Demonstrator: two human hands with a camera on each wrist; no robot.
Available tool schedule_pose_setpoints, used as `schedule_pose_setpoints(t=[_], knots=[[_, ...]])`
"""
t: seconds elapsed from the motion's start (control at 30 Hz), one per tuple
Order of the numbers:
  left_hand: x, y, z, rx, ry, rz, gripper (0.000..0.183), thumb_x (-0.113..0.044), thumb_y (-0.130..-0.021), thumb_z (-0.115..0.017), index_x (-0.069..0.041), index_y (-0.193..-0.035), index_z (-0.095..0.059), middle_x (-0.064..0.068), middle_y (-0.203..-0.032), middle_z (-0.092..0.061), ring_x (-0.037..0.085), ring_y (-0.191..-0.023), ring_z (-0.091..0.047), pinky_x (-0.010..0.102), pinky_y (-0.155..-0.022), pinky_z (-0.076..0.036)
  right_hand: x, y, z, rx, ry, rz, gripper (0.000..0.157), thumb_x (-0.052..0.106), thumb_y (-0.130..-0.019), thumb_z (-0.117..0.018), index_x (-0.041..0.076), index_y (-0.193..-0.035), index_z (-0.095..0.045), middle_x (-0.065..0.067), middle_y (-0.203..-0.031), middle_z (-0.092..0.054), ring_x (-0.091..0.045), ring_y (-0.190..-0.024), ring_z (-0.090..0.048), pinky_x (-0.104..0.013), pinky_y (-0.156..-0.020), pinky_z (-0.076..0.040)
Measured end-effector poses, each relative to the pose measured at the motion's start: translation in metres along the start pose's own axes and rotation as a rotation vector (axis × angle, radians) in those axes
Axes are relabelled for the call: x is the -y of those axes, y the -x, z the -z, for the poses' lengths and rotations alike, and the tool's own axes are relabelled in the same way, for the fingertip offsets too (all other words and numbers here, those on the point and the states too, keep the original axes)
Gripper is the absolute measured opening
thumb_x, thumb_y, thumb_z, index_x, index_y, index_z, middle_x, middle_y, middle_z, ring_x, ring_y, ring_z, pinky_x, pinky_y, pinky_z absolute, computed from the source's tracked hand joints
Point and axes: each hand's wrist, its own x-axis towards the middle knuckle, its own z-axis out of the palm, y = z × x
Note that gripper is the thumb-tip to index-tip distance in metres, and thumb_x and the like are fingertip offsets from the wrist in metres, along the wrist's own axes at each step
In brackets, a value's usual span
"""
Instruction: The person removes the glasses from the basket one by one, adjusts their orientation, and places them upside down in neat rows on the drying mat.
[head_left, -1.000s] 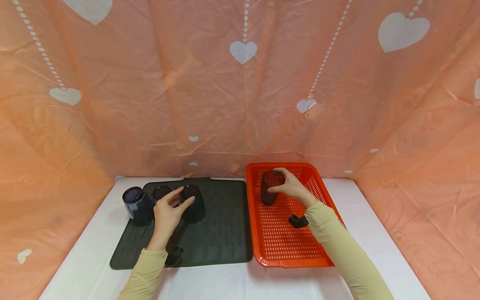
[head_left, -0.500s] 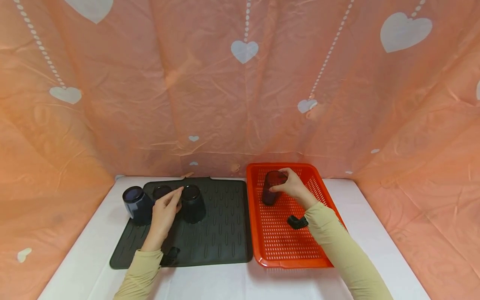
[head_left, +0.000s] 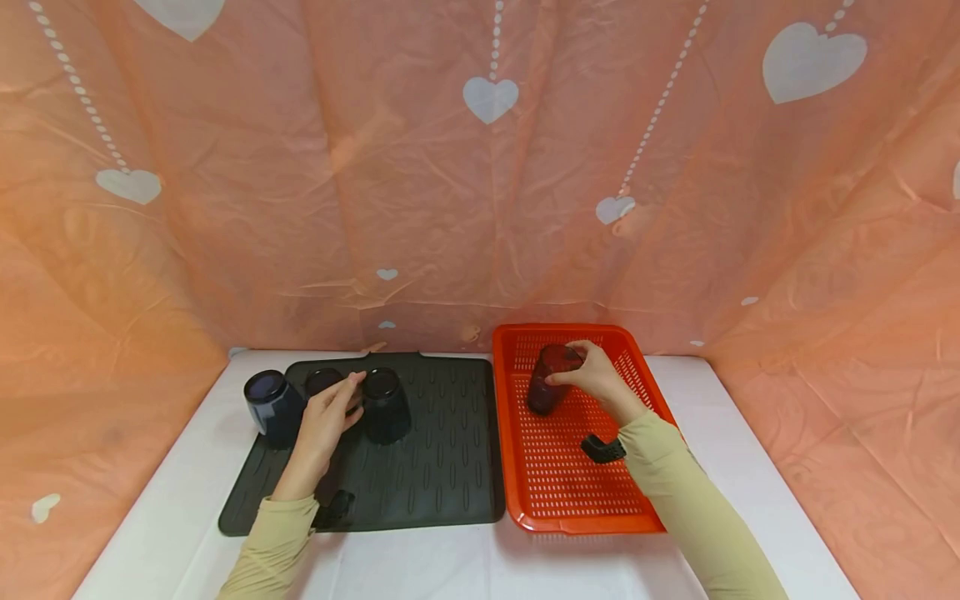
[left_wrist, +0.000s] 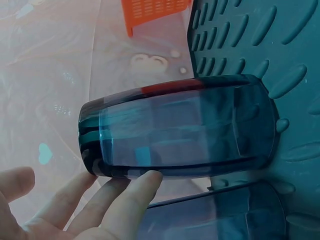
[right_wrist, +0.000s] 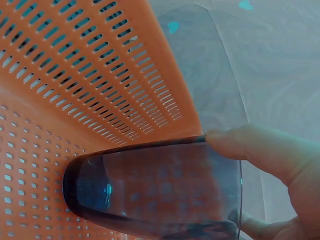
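My right hand [head_left: 600, 379] pinches a dark translucent drinking glass [head_left: 542, 393] near its rim, thumb on one side and fingers on the other. The glass leans slightly to the right inside the orange-red basket [head_left: 504, 467], base down, as the right wrist view also shows. On the dark drying mat [head_left: 442, 450], my left hand [head_left: 318, 429] is beside an upside-down glass [head_left: 387, 410]. Its extended fingertips [left_wrist: 152, 176] lie right at that glass's side, near its upturned base, with the thumb away from it.
Two more upside-down glasses stand on the mat's left side: one at the left edge [head_left: 275, 410], another behind my left hand [head_left: 322, 381]. Mat and basket sit side by side on a white table [head_left: 420, 567]. An orange-pink curtain [head_left: 420, 208] hangs behind.
My left hand has come off the upside-down glass, shifting left as thumb and fingers release it. My right hand has moved slightly right and nearer, tilting its glass that way.
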Motion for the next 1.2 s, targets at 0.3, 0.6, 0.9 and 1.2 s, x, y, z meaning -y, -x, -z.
schedule_pose_setpoints(t=[0.3, 0.6, 0.9, 1.2], knots=[[-0.002, 0.0, 0.001, 0.009, -0.007, 0.013, 0.052, -0.037, -0.103, -0.042, -0.002, -0.142, -0.044, 0.017, -0.146, -0.038, 0.03, -0.131, -0.04, 0.037, -0.097, -0.043, 0.003, 0.016, 0.011, -0.006, -0.019, 0.015, 0.078, 0.009, -0.074, -0.082, -0.006, -0.137, -0.038, -0.024, -0.134, -0.043, -0.038, -0.12, -0.043, -0.043, -0.092, -0.044], [0.001, -0.001, 0.001, 0.01, -0.025, 0.003, 0.054, -0.037, -0.1, -0.051, -0.003, -0.141, -0.046, 0.016, -0.145, -0.041, 0.028, -0.131, -0.04, 0.036, -0.097, -0.044, 0.016, 0.032, 0.028, -0.032, -0.069, 0.047, 0.08, 0.012, -0.077, -0.081, -0.001, -0.142, -0.036, -0.02, -0.143, -0.037, -0.034, -0.128, -0.038, -0.039, -0.091, -0.044], [0.005, 0.001, 0.0, -0.018, -0.175, -0.048, 0.055, -0.032, -0.094, -0.062, -0.007, -0.141, -0.047, 0.019, -0.139, -0.047, 0.032, -0.124, -0.049, 0.045, -0.097, -0.044, 0.036, 0.05, 0.042, -0.042, -0.143, 0.087, 0.081, 0.016, -0.08, -0.079, 0.004, -0.145, -0.033, -0.014, -0.141, -0.041, -0.032, -0.116, -0.048, -0.025, -0.079, -0.049], [0.011, -0.001, -0.001, -0.046, -0.233, -0.116, 0.056, -0.022, -0.09, -0.069, -0.007, -0.14, -0.049, 0.022, -0.136, -0.049, 0.036, -0.122, -0.051, 0.049, -0.096, -0.044, 0.058, 0.063, 0.041, -0.036, -0.222, 0.118, 0.079, 0.011, -0.08, -0.079, 0.005, -0.145, -0.035, -0.012, -0.139, -0.043, -0.025, -0.113, -0.051, -0.023, -0.081, -0.049]])
